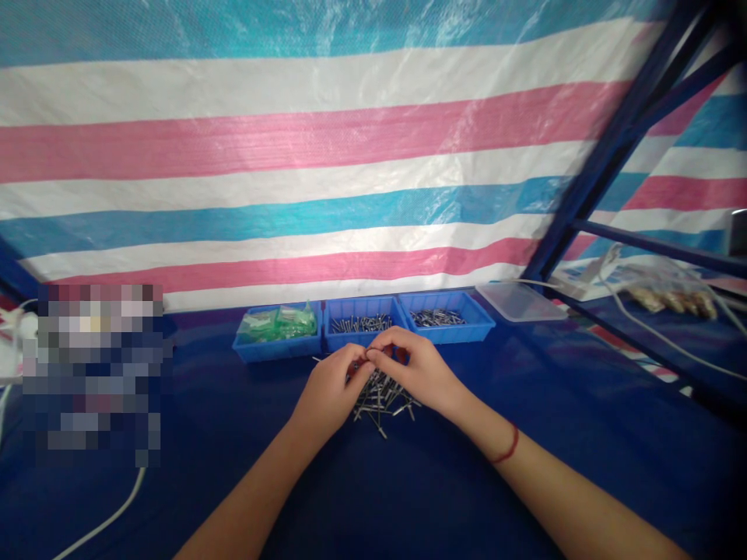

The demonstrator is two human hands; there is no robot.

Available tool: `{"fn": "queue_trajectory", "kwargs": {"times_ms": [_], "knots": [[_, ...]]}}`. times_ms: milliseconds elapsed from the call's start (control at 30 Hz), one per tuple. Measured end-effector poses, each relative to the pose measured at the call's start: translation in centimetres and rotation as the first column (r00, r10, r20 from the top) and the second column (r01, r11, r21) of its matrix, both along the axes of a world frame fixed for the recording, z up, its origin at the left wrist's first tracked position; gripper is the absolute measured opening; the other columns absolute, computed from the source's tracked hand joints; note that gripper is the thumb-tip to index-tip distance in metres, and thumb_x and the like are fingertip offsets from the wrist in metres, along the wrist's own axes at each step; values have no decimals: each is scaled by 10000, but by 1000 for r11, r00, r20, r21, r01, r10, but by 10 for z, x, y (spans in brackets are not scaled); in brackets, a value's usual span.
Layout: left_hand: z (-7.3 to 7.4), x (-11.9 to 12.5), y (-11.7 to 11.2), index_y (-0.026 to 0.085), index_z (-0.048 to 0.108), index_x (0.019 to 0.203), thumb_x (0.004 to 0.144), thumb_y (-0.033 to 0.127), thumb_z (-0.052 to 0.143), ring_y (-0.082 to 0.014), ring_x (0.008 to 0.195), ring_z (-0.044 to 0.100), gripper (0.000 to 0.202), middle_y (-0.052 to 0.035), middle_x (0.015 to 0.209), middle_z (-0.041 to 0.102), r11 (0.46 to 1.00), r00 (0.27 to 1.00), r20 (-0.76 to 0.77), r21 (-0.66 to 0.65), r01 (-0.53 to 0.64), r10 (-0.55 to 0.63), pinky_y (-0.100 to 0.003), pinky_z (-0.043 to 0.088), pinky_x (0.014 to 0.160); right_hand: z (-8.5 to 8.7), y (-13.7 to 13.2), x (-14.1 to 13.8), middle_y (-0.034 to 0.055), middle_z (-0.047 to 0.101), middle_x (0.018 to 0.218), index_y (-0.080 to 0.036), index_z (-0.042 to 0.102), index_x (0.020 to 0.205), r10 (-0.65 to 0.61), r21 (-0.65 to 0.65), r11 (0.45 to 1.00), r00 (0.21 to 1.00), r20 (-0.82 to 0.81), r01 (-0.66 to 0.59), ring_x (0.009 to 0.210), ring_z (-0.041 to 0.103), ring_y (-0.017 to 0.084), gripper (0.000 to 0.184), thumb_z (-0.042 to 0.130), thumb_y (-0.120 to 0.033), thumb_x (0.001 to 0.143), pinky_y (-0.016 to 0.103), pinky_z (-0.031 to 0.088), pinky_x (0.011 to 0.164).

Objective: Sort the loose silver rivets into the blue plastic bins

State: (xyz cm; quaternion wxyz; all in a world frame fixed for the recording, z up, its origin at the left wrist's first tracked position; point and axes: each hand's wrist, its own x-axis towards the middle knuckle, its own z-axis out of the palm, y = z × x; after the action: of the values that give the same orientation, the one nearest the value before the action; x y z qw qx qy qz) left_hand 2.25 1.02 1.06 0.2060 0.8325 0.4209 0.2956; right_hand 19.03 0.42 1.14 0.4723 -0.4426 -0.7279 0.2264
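Above a loose pile of silver blind rivets (382,400) on the dark blue tabletop, my left hand (330,389) and my right hand (420,369) meet at the fingertips. Thumb and fingers of each are pinched together; whatever lies between them is too small or hidden to name. Just behind stand three blue plastic bins. Green-marked clear plastic bags (295,320) fill the left bin (280,351). More rivets (355,322) lie in the middle bin (344,340), partly covered by my hands. Similar metal pieces (436,317) rest in the right bin (479,333).
A translucent plastic lid (519,303) lies right of the bins. Blue metal framing (612,140) slants up at the right, near a clear bag of brass-coloured parts (671,299). A striped sheet (350,148) hangs behind. At left, a white cable (110,517) runs beside a blurred-out area.
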Motion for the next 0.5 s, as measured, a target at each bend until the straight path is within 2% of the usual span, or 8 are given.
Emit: {"fn": "queue_trajectory", "kwargs": {"times_ms": [133,267,500], "knots": [[-2,0,1,191,578,932,898,282,475,-156,744,589,142,3,814,633,1000,1000,19,-13,0,0,-248,415,679,0,0,1,24,642,764,-191,663,789,-4,-24,1000,1000,-23,4,681,564,140,128,572,-268,835,267,424,594],[-1,-1,1,193,593,943,899,293,474,-162,762,591,162,-3,827,635,1000,1000,-8,-24,16,-16,-250,414,684,2,-1,1,28,633,767,-178,661,790,17,-35,999,1000,-11,-18,667,550,133,118,565,-230,835,266,414,589],[1,-3,2,190,639,888,907,294,459,-165,769,586,209,-16,814,628,999,997,-71,17,33,-32,-253,418,690,5,-3,1,25,642,796,-191,653,810,42,-11,999,999,-15,-42,677,555,133,106,553,-214,838,264,419,575]]}}
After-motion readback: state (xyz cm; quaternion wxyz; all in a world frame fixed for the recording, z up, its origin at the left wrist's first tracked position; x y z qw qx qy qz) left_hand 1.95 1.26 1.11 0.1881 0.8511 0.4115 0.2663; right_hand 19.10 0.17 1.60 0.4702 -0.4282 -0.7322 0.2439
